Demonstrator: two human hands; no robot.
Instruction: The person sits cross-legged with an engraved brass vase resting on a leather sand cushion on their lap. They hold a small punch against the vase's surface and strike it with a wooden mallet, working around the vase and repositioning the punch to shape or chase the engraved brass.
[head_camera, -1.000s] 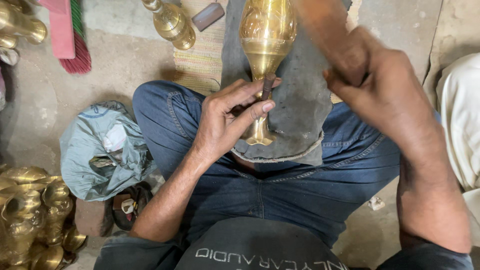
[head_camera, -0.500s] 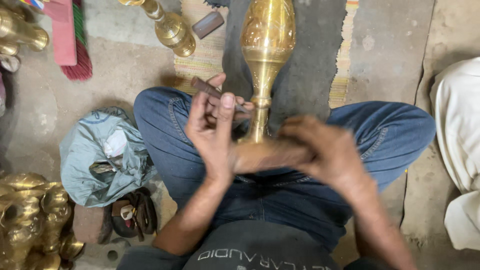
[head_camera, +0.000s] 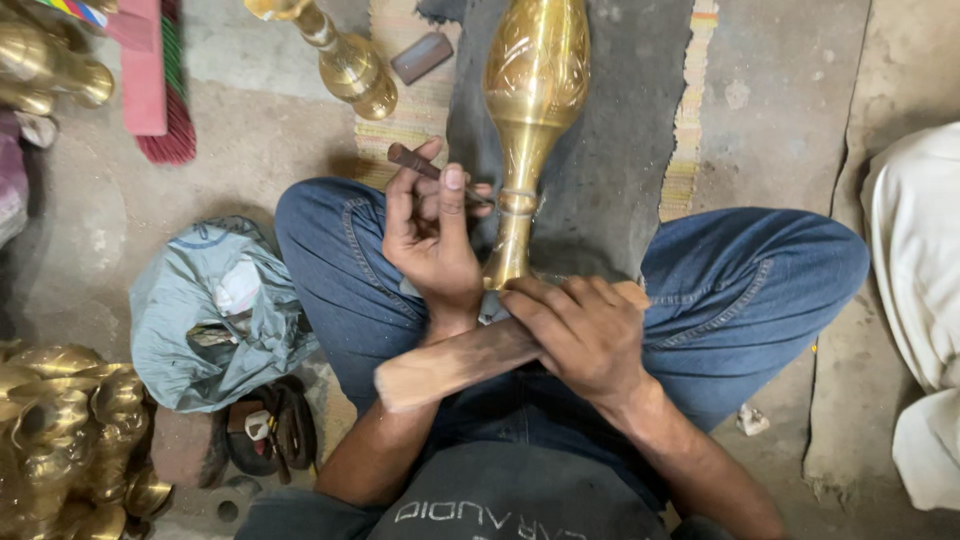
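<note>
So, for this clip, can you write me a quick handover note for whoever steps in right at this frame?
Left hand: shut on a thin dark metal tool, its tip set against the neck of the brass vase.
Right hand: shut on a wooden stick, held flat across the lap below the vase's foot.
Vase: lying on a dark cloth between the knees, body away from the person, engraved pattern visible on the body.
Done: pattern already on the vase body; how far it runs cannot be told.
Left: stick is not touching the tool; neck looks plain.
Nearby: second brass piece, grey bag.

Right hand (head_camera: 585, 335) lower, wooden stick (head_camera: 455, 362) level.
</note>
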